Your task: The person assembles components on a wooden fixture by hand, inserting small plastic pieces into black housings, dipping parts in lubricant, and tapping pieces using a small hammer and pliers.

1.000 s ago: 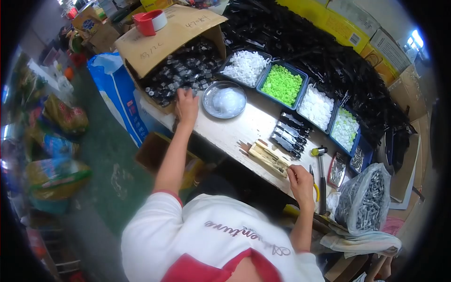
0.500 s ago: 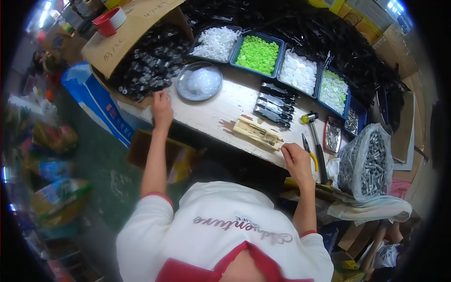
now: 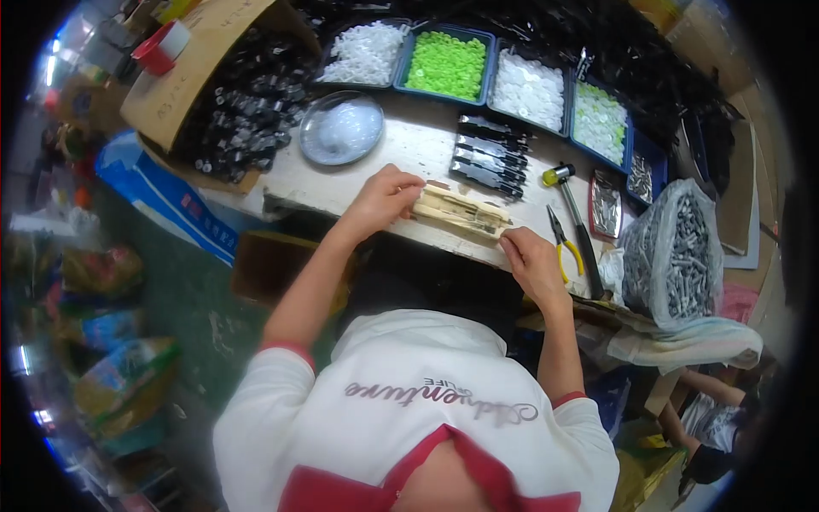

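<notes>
A cream-coloured block fixture (image 3: 461, 212) with a long slot lies at the bench's front edge. At its left end is my left hand (image 3: 384, 201), fingers closed in a pinch; whatever they hold is too small to make out. My right hand (image 3: 531, 260) is closed at the fixture's right end, thumb against fingertips, its contents hidden. Behind the fixture lies a row of black parts (image 3: 490, 156). Pliers with yellow handles (image 3: 563, 247) and a hammer (image 3: 580, 222) are just right of my right hand.
A metal dish (image 3: 341, 128) sits beside a cardboard box (image 3: 183, 94) of dark parts. Trays of white pieces (image 3: 529, 88) and green pieces (image 3: 445, 66) line the back. At right stands a bag of metal parts (image 3: 674, 256). Another person's arm (image 3: 712, 388) shows lower right.
My left hand has moved from the box of dark parts to the fixture's left end. My right hand stays by the right end. The camera view has shifted.
</notes>
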Available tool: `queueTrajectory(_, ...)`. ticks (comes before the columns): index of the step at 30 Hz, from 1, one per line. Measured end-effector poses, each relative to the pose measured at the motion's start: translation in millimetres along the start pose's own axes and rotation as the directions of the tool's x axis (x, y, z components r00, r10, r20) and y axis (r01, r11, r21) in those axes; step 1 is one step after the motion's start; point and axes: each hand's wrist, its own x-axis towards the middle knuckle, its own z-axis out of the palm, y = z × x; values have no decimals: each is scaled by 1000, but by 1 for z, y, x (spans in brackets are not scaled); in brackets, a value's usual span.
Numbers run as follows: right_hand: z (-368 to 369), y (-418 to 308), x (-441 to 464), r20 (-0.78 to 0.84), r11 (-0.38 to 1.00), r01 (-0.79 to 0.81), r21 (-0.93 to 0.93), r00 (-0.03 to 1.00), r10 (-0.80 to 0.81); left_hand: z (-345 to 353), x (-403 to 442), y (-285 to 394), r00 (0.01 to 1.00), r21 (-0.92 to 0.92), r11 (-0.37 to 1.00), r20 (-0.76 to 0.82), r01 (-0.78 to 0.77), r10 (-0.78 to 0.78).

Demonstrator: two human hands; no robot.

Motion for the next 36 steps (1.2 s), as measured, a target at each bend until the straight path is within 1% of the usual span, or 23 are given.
queueTrajectory(1, 0, 2, -2, -3, 1000, -11, 0, 1000, 11, 6, 8, -3, 998, 68, 996, 12, -54, 53)
queueTrajectory(2, -1, 4, -4, -6, 1000, -23, -1, 1000, 23, 10, 14, -3, 998, 68, 996, 21, -53, 52)
queueTrajectory(3, -1, 5, -6, -8, 999, -32, 0, 999, 32, 13, 19, -3, 980, 298, 933, 66, -201, 190)
queueTrajectory(4, -1, 7, -7, -9, 999, -38, 1, 999, 38, 16, 24, -3, 940, 501, 796, 141, -339, 311)
queueTrajectory(5, -2, 8, -7, -6, 999, -42, -8, 999, 41, 20, 27, 1, 940, 501, 796, 145, -339, 309)
queueTrajectory(7, -4, 10, -7, -7, 999, -47, -18, 999, 47, 26, 33, 10, 969, 586, 772, 156, -247, 191)
queueTrajectory(8, -4, 10, -7, -13, 999, -41, -12, 999, 41, 27, 33, 9, 968, 586, 771, 160, -249, 191)
queueTrajectory(10, -4, 11, -7, -22, 999, -38, -5, 999, 37, 27, 32, 4, 933, 642, 706, 42, -299, 357)
queueTrajectory(11, -3, 11, -7, -23, 999, -32, -2, 999, 32, 25, 33, 0, 934, 642, 706, 46, -299, 354)
queueTrajectory(13, -1, 10, -7, -24, 1000, -25, 6, 999, 25, 20, 34, -9, 992, 399, 911, -23, -106, 125)
queueTrajectory(14, -1, 9, -6, -5, 999, -50, 11, 999, 50, 20, 34, -13, 992, 403, 909, -22, -106, 126)
queueTrajectory(16, 0, 10, -6, 16, 997, -80, 15, 997, 79, 26, 25, -22, 973, 180, 972, -144, -152, 179)
queueTrajectory(17, 0, 10, -6, 10, 997, -69, 17, 998, 69, 29, 22, -25, 974, 181, 972, -143, -151, 177)
queueTrajectory(19, 0, 11, -4, 3, 998, -57, 19, 998, 57, 35, 17, -28, 925, 120, 949, -216, -291, 311)
queueTrajectory(22, 1, 11, -2, -2, 998, -59, 31, 998, 59, 38, 12, -24, 913, 83, 946, -248, -314, 325)
queueTrajectory(23, 1, 12, -2, 7, 999, -47, 19, 999, 47, 38, 11, -24, 911, 83, 944, -247, -319, 330)
queueTrajectory(25, -2, 13, 3, -9, 1000, -27, -5, 1000, 27, 34, 12, -20, 911, 232, 915, -175, -330, 373)
queueTrajectory(26, -4, 12, 5, 6, 1000, -28, -5, 1000, 28, 31, 13, -21, 904, 236, 907, -170, -349, 393)
queueTrajectory(28, -10, 11, 14, 2, 999, -30, -14, 1000, 30, 24, 11, -26, 891, 339, 844, -32, -416, 452)
queueTrajectory(29, -14, 11, 20, -10, 1000, 0, -24, 1000, 0, 23, 10, -24, 894, 347, 838, 1, -421, 448)
queueTrajectory(32, -26, 13, 47, -69, 996, 61, -66, 995, -66, 23, 10, -14, 872, 443, 774, 38, -453, 489)
queueTrajectory(34, -34, 21, 75, -145, 983, 180, -31, 972, -183, 22, 12, -16, 854, 458, 746, 61, -484, 516)
queueTrajectory(36, -39, 32, 109, -136, 983, 178, -50, 974, -184, 20, 13, -18, 839, 470, 722, 80, -508, 539)
